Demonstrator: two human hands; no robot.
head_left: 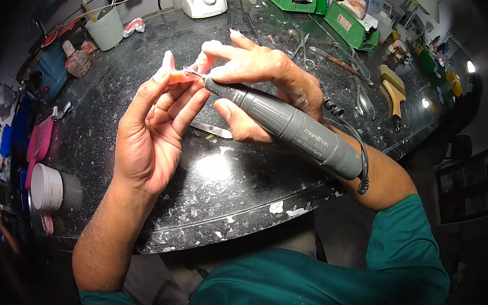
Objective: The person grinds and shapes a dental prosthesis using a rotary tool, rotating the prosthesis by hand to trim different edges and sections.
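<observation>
My left hand (150,130) is raised over the dark speckled bench, its fingertips pinching a small pink-and-white piece (180,76), which looks like a dental appliance and is partly hidden by fingers. My right hand (267,73) grips a dark grey rotary handpiece (287,127) with a coiled cord trailing from its rear. The thin metal bit (192,71) at the handpiece's front touches or lies very close to the piece. On the bench beneath my hands, a metal spatula (213,130) lies partly hidden.
Green bins (348,26) and a white control unit (204,3) line the back. Scissors (304,51), hand tools (339,63) and a wooden brush (394,90) lie right. At left are a basket (104,32), blue machine (49,69), pink trays (39,137) and white tub (46,187).
</observation>
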